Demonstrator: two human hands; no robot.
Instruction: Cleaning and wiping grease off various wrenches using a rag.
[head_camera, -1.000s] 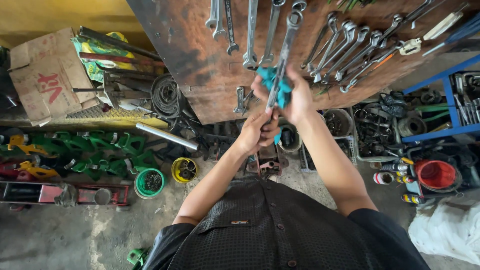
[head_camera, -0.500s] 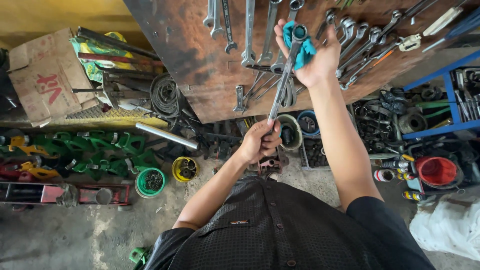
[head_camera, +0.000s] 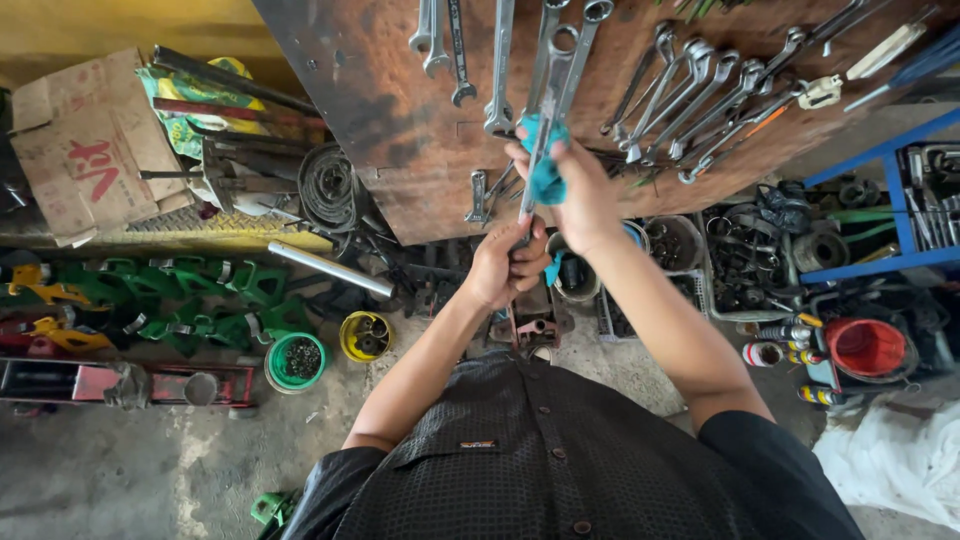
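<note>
Right hand (head_camera: 585, 195) lowered, wiping wrench (head_camera: 545, 110); green tub (head_camera: 297, 360) (small parts inside).

At the far left I see a crumpled brown cardboard box (head_camera: 80, 150) with red markings, and low at right what looks like small striped spray cans (head_camera: 775, 355) beside a red bucket (head_camera: 865, 347).
</note>
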